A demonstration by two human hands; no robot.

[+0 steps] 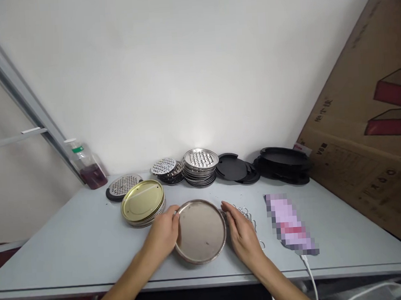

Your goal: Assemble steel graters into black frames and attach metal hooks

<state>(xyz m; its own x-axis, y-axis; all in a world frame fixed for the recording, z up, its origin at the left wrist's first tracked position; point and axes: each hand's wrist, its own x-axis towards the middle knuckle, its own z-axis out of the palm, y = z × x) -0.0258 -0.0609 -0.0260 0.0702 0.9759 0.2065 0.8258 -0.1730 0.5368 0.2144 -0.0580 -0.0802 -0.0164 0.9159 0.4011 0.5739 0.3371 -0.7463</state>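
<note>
Forearms (125,281) cropped; left hand (164,229) holds disc (201,231) — right hand (243,235) part-hides apparent rings (254,225).

The cardboard box (350,159) bears "V6" (320,151), small symbols (375,186) and unclear characters (323,110).

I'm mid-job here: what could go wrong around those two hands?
1. The silver disc, gripped by the left hand at its rim, is near the front edge of the table; it might drop if it slips.
2. Small metal loops lie loose beside the right hand, which could scatter them.
3. The right forearm might snag the white cable hanging over the edge.
</note>
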